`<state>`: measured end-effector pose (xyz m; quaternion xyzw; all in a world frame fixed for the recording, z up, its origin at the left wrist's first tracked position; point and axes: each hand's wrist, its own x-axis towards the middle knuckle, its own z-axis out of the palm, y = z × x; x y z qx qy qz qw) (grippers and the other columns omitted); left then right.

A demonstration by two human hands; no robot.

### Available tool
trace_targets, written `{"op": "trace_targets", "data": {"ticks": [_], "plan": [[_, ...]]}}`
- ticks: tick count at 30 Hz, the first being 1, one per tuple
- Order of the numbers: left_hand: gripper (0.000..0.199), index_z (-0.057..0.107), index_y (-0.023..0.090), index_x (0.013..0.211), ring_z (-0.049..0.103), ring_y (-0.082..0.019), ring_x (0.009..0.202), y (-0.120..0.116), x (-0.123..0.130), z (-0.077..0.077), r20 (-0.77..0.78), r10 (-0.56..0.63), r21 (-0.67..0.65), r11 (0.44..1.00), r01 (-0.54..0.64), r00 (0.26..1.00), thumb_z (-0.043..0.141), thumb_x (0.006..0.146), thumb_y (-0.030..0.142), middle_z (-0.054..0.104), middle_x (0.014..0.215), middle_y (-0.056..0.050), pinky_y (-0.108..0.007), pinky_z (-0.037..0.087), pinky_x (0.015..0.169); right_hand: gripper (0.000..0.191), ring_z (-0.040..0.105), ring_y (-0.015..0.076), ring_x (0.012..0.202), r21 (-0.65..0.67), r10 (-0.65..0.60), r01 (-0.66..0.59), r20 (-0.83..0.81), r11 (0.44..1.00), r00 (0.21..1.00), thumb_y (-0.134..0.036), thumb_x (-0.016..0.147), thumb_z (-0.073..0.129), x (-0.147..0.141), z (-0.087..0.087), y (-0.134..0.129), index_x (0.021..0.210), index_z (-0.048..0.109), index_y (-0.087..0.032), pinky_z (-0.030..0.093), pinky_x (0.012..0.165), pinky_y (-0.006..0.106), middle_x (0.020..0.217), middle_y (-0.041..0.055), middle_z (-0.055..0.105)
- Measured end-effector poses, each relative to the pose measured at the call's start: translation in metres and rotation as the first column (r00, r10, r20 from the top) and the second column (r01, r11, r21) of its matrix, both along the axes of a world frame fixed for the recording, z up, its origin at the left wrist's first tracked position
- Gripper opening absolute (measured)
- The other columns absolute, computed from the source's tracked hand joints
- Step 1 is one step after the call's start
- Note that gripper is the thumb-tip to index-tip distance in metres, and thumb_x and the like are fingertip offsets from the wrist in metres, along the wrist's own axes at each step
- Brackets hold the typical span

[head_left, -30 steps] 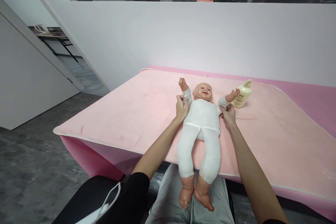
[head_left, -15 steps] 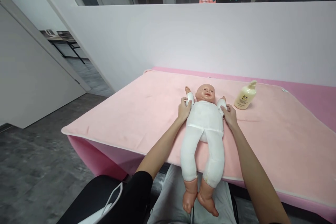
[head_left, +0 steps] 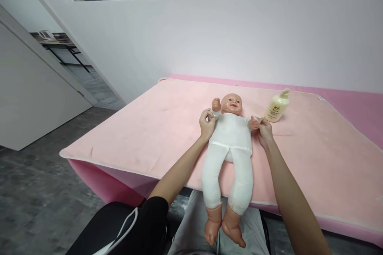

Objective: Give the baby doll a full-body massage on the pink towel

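Observation:
A baby doll (head_left: 229,133) in a white cloth body lies on its back on the pink blanket (head_left: 143,131), its legs reaching over the near edge towards my lap. My left hand (head_left: 207,124) is closed around the doll's arm on the left of the picture, just below its raised plastic hand. On the other side, my right hand (head_left: 264,129) grips the doll's other arm near the wrist, and that small plastic hand points towards me. Parts of both doll sleeves are hidden behind my fingers.
A pale yellow pump bottle (head_left: 277,106) stands on the blanket just beyond my right hand. Behind the table rises a white wall (head_left: 239,40) with a window above. A door (head_left: 36,83) and grey floor are on the left.
Both doll arms have moved: the one at my right hand has swung down towards me, and the one at my left is bent with its hand turned. The view has shifted slightly.

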<state>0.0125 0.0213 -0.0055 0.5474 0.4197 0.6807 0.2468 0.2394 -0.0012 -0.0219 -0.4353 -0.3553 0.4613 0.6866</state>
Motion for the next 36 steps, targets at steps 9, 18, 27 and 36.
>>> {"op": "trace_targets", "data": {"ticks": [9,18,27,36], "plan": [[0.022,0.059,0.018,0.091,0.056,-0.016,0.082,0.003,-0.001,-0.001,-0.049,0.015,-0.204,0.979,-0.025,0.999,0.051,0.07,0.017,0.064,0.094,-0.004,-0.027,0.043,0.075,0.035,0.048,0.0092,0.055,-0.001,-0.145,0.15,0.239,0.989,0.96,-0.033,0.056,0.065,-0.01,0.004,0.0,0.085,0.047,-0.023,0.038,0.048,0.02,0.07,-0.0051,0.055],[0.026,0.057,0.018,0.097,0.058,-0.018,0.091,0.006,-0.003,-0.003,-0.093,0.005,-0.276,0.961,-0.031,0.996,0.05,0.072,0.018,0.065,0.1,-0.006,-0.029,0.044,0.082,0.029,0.048,0.0133,0.067,0.095,-0.141,0.108,0.471,0.99,0.871,-0.042,0.067,0.059,-0.01,0.002,0.0,0.081,0.059,-0.017,0.04,0.059,0.025,0.073,0.0003,0.057],[0.025,0.054,0.019,0.097,0.059,-0.021,0.085,0.011,-0.008,-0.003,-0.183,-0.016,-0.349,0.936,-0.05,0.983,0.049,0.074,0.022,0.064,0.095,-0.007,-0.032,0.043,0.074,0.037,0.038,0.0098,0.052,-0.06,-0.05,0.099,0.552,0.993,0.833,-0.053,0.065,0.058,-0.005,0.0,0.001,0.063,0.054,-0.016,0.03,0.047,0.023,0.054,-0.0035,0.046],[0.016,0.037,0.023,0.087,0.05,-0.015,0.067,0.006,-0.007,-0.001,-0.121,0.11,-0.301,0.943,-0.142,0.987,0.048,0.075,0.021,0.05,0.077,0.001,-0.027,0.037,0.063,0.031,0.035,0.0064,0.04,-0.143,-0.03,0.07,0.265,0.987,0.964,-0.042,0.055,0.07,-0.001,0.002,0.004,0.071,0.055,-0.02,0.027,0.037,0.021,0.052,-0.0063,0.047]]}}
